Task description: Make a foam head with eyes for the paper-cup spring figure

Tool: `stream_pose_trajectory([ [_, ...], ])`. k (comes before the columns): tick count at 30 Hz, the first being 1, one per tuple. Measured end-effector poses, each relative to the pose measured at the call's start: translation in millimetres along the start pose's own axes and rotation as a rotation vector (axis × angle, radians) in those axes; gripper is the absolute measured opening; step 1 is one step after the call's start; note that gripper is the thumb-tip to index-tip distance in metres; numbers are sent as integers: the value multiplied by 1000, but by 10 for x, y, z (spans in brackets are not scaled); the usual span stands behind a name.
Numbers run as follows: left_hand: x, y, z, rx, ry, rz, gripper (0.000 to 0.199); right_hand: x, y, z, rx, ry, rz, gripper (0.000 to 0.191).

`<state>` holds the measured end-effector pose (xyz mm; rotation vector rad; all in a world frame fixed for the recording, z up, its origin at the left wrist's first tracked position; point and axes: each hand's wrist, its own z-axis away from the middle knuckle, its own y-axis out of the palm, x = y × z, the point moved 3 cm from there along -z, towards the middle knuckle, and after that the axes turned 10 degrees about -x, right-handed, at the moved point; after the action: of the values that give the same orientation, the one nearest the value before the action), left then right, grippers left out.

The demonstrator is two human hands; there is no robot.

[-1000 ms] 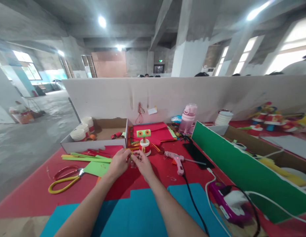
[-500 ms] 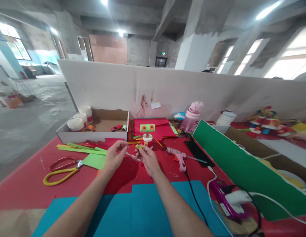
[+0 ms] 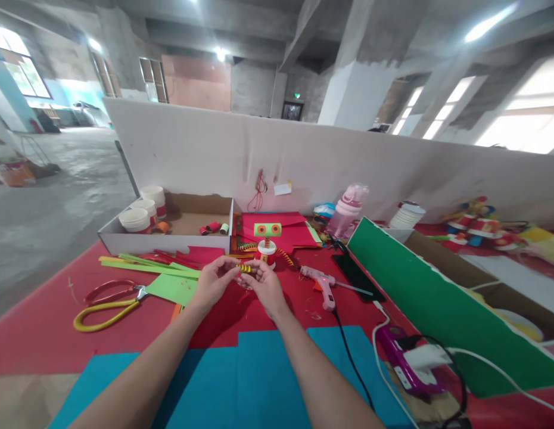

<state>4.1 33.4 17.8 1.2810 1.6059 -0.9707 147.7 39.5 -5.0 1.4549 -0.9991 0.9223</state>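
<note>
A small folded paper spring (image 3: 243, 269), yellow with dark creases, is stretched between my two hands. My left hand (image 3: 215, 279) pinches its left end and my right hand (image 3: 265, 285) pinches its right end. Just behind them stands a paper-cup figure (image 3: 266, 253) with a green head, orange ring eyes and folded paper-spring arms. To the right of my right hand lies a pink glue gun (image 3: 322, 285) with a clear glue stick in its back. Left of my left hand, scissors (image 3: 111, 302) with red and yellow handles rest by green paper (image 3: 172, 289).
A shallow box (image 3: 170, 243) at the back left holds paper cups (image 3: 134, 220) and small paper rolls. Blue sheets (image 3: 205, 381) cover the front edge. At right are a phone (image 3: 355, 277), a purple power strip (image 3: 404, 363), cables and a green-sided box (image 3: 433, 304). A pink bottle (image 3: 347, 210) stands behind.
My left hand has moved right to meet my right hand and now grips the spring's other end. Before, the right hand alone held the spring, and a thin clear strand showed between the hands.
</note>
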Motion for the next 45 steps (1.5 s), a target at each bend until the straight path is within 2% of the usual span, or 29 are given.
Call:
stream_pose_trajectory([
  [4,7,-42,-22,-36,-18,-7,25,71,-22,-1,-33,-28,2,33],
  [14,102,5,2,76,-35,-15,29,58,-8,7,-52,-26,51,27],
  [20,117,23,9,126,-92,115,30,89,14,35,0,-30,12,25],
  [26,109,30,14,122,-101,114,30,46,-18,13,-14,-42,38,25],
  [37,48,41,34,67,-80,79,28,-12,-22,6,1,111,-117,31],
  [41,65,13,11,41,28,-13,25,-34,-25,5,-30,176,-158,39],
  [45,88,15,5,59,103,-69,20,-60,2,28,32,247,-199,37],
])
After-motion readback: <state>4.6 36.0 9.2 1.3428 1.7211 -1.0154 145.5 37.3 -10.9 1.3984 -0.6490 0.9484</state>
